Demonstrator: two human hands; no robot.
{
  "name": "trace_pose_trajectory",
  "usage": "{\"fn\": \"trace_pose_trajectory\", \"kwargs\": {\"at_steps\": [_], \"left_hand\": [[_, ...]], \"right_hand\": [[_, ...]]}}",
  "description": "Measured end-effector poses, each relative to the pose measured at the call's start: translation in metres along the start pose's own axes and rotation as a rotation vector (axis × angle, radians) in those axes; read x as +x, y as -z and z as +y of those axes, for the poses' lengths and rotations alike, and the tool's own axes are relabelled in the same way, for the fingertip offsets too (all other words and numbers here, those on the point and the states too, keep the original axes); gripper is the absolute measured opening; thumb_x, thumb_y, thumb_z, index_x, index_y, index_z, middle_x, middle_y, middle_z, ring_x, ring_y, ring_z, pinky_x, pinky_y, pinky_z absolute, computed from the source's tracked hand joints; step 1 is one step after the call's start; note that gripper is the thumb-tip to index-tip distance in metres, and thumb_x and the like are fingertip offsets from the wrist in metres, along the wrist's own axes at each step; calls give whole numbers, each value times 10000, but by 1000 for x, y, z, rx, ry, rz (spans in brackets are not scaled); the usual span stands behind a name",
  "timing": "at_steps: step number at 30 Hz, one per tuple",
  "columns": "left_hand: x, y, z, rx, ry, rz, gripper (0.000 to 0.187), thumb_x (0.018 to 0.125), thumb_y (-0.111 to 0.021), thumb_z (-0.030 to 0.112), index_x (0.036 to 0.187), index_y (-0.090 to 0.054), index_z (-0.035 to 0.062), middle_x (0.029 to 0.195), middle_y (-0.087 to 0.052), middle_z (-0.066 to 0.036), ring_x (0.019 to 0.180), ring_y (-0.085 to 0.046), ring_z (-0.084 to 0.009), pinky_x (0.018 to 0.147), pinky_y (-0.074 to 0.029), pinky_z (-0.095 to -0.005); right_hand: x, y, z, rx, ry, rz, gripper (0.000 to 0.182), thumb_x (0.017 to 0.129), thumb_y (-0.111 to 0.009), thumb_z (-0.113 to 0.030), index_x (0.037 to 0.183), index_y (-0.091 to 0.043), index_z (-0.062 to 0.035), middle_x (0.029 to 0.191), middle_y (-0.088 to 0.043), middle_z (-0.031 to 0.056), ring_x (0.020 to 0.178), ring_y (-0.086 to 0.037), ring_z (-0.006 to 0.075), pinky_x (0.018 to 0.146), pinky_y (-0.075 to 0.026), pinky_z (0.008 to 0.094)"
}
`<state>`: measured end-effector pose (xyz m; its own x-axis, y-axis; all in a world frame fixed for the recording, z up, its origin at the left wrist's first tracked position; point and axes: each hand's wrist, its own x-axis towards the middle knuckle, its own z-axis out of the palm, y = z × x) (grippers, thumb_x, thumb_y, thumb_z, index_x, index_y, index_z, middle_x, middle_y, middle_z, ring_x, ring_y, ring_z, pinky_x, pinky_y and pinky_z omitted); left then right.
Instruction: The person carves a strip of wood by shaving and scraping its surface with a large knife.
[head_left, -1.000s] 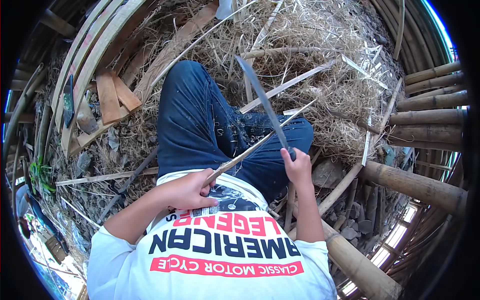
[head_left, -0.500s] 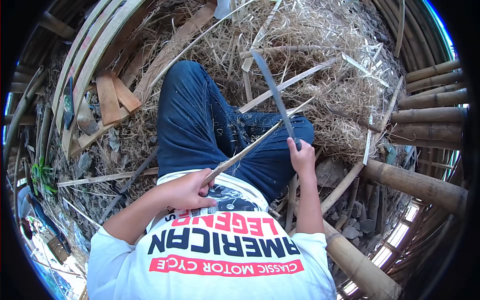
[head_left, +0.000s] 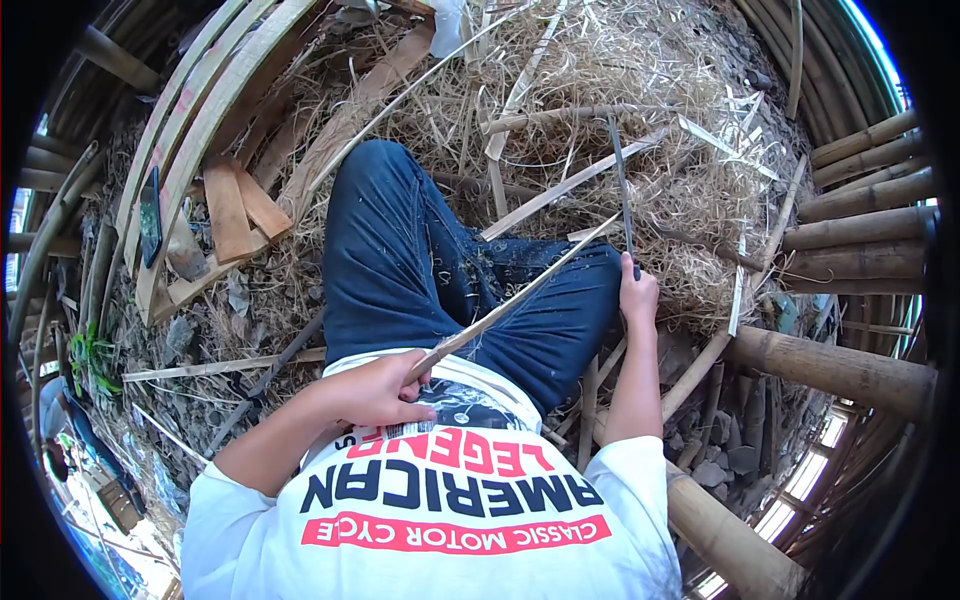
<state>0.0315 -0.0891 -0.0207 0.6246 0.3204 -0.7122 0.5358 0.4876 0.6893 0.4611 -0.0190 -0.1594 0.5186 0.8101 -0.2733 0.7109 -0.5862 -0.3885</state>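
My left hand [head_left: 385,390], close to my shirt, is closed around the near end of a bamboo strip [head_left: 510,303]. The strip runs up and to the right across my crossed legs, its far tip near my right knee. Beside that knee, my right hand [head_left: 639,292] grips the dark handle of a long thin-bladed knife [head_left: 622,175]. The blade points away from me over the shavings, just right of the strip's tip and apart from it. Bits of shaving cling to my jeans [head_left: 400,265].
Curled bamboo shavings [head_left: 690,200] cover the ground ahead, with loose strips [head_left: 570,185] among them. Long planks [head_left: 200,110], short wood pieces [head_left: 230,210] and a phone [head_left: 150,217] lie to the left. Thick bamboo poles [head_left: 830,370] and stones [head_left: 715,465] are at the right.
My right hand has moved right and slightly forward with the knife, taking the blade away from the strip. My left hand still holds the strip in nearly the same place.
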Motion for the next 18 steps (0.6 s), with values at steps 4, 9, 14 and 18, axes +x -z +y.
{"fn": "trace_pose_trajectory", "kwargs": {"at_steps": [4,9,14,18], "left_hand": [[-3,-1,12,65,40,34,398,835,-793,219,1015,-492,29,728,-476,8,665,-454,-103,599,-399,-276],[1,-2,9,95,34,88,400,838,-791,254,1008,-510,26,731,-502,-2,670,-487,-108,601,-416,-274],[3,-1,5,74,18,78,402,837,-790,266,1001,-513,26,739,-510,-7,675,-496,-113,603,-420,-272],[-1,-2,7,93,13,86,415,833,-792,277,1004,-512,22,746,-519,-23,681,-504,-123,611,-427,-278]], "right_hand": [[-32,-3,-5,309,-145,-130,692,957,-542,-562,686,-620,70,636,-623,238,651,-664,382,614,-500,451],[-109,-1,-35,166,216,-164,596,917,-631,-526,714,-615,34,646,-615,248,644,-651,411,601,-478,473],[-180,11,-81,202,296,-416,515,875,-685,-496,765,-637,5,651,-624,235,681,-654,436,618,-494,477],[-195,8,-91,132,444,-443,521,852,-691,-528,734,-635,-23,618,-618,221,650,-659,414,606,-510,466]]}}
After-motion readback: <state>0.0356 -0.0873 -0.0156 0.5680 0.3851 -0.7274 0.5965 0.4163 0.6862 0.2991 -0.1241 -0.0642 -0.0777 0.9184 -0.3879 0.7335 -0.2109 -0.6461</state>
